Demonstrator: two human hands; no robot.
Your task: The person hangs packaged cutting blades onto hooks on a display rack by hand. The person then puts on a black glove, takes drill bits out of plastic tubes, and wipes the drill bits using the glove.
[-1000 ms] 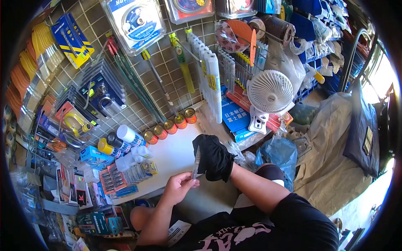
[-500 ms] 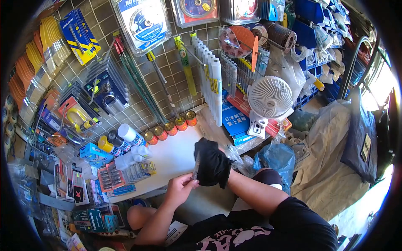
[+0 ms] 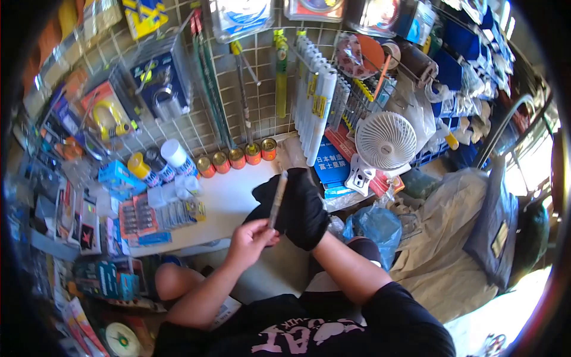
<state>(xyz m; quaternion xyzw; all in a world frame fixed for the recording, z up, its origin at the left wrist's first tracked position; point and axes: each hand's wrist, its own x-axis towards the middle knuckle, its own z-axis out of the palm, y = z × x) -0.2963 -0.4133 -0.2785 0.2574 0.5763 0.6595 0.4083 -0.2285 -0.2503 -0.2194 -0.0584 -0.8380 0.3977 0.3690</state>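
Note:
Bare, with fingers pinched shut, my left hand [image 3: 250, 241] grips the lower end of a slim, pale, silvery stick [image 3: 278, 199]. The stick points upward, and its exact kind does not show. Black cloth [image 3: 303, 223], perhaps a glove, covers my right hand [image 3: 297, 202] down to the wrist, so its fingers are hidden. A loose flap of the cloth hangs out to the left, behind the stick. Both hands are close together, above the front of a white shelf top [image 3: 238, 199].
Along the shelf's back stand several small orange cans [image 3: 237, 158], with spray cans [image 3: 176, 156] to their left. Packs of bits [image 3: 160, 217] lie at the left. A white fan [image 3: 385, 140] stands right, near a blue plastic bag [image 3: 377, 229]. Packaged tools hang on a wire grid above.
The view has shifted, and my hands appear higher in it. The stick now shows at fuller length, in front of the black cloth. The cloth's flap has spread out to the left.

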